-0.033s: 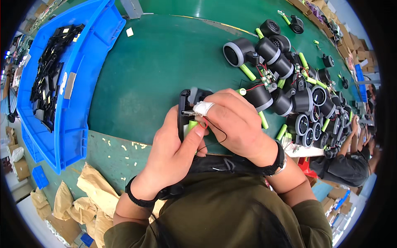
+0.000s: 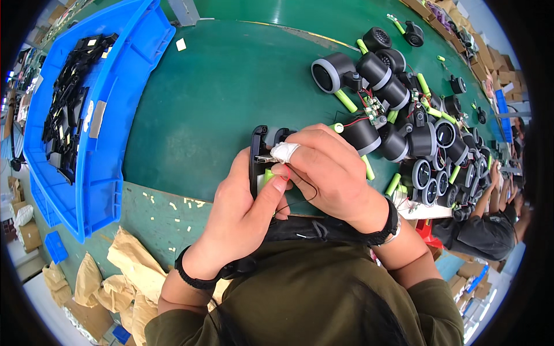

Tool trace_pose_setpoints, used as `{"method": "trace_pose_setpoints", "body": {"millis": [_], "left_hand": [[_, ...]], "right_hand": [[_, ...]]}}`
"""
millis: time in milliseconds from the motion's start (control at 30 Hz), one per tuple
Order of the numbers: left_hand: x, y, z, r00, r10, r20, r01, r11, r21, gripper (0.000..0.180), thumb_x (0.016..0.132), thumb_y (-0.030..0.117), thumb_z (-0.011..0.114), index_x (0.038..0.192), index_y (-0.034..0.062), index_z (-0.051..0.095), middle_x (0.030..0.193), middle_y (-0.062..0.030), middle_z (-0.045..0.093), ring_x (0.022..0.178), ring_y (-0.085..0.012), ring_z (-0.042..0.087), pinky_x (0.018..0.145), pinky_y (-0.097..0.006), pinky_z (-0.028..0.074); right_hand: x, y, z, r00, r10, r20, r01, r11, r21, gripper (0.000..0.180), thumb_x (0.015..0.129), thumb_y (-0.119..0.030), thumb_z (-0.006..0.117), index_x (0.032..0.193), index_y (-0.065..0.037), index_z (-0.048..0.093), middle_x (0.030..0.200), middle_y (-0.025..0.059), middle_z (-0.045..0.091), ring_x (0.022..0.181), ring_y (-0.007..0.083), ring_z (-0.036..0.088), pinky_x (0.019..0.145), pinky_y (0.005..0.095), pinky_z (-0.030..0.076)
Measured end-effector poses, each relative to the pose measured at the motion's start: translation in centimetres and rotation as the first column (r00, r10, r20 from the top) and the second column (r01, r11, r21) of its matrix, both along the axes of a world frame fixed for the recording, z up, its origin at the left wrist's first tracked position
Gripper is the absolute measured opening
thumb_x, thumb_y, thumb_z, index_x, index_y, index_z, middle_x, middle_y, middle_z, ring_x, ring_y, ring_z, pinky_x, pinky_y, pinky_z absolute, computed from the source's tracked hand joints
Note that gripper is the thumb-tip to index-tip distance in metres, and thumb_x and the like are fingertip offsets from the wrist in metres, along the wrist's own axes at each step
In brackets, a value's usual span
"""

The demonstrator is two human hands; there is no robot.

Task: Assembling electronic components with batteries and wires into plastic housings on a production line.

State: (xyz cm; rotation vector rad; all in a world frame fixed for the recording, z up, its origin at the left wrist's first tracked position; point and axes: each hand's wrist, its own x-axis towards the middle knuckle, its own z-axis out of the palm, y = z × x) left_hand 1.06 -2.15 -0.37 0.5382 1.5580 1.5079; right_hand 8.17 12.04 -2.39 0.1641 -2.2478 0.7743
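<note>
Close to my body, over the table's front edge, my left hand [image 2: 239,210] grips a narrow black plastic housing [image 2: 257,164]. A small circuit board with a metal socket [image 2: 264,158] sits inside it, and a lime-green battery cell [image 2: 269,175] shows by my left thumb. My right hand [image 2: 329,167], one finger wrapped in white tape, is closed over the board end. Its fingertips pinch at a thin red wire [image 2: 287,172] beside my left thumb. A black wire [image 2: 311,187] loops out below the right fingers. They hide part of the housing's inside.
A blue bin [image 2: 101,138] of black plastic parts stands at the left. Black round fan heads [image 2: 392,92] with green cells and wires are heaped at the right on the green table [image 2: 219,81]. Brown paper bags [image 2: 135,259] lie lower left. A co-worker [image 2: 482,230] is at far right.
The dark piece at the housing's far end has shifted slightly. Less of the red wire shows, now mostly behind my fingertips. Both hands stay in nearly the same place.
</note>
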Motion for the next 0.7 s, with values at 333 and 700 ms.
{"method": "trace_pose_setpoints", "body": {"millis": [333, 700], "left_hand": [[0.56, 0.05, -0.25, 1.0, 0.012, 0.011, -0.013, 0.997, 0.073, 0.024, 0.091, 0.007, 0.045, 0.111, -0.006, 0.039, 0.081, -0.0079, 0.058, 0.061, -0.0119, 0.058, 0.056, -0.026, 0.049], [0.58, -0.06, 0.05, 0.999, 0.031, 0.01, -0.031, 0.997, 0.069, 0.027, 0.091, 0.006, 0.045, 0.114, -0.006, 0.038, 0.08, -0.0064, 0.058, 0.06, -0.0115, 0.059, 0.055, -0.025, 0.049]], "right_hand": [[0.24, -0.08, -0.63, 0.998, -0.006, -0.066, 0.006, 1.0, -0.002, 0.029, 0.054, 0.002, 0.067, 0.081, 0.002, 0.056, 0.08, 0.0109, 0.055, 0.065, 0.0252, 0.055, 0.052, 0.0312, 0.047], [0.26, -0.17, -0.08, 0.995, 0.005, -0.096, -0.009, 0.999, -0.041, 0.028, 0.056, 0.0, 0.066, 0.082, 0.004, 0.056, 0.082, 0.0135, 0.056, 0.065, 0.0259, 0.056, 0.052, 0.031, 0.047]]}}
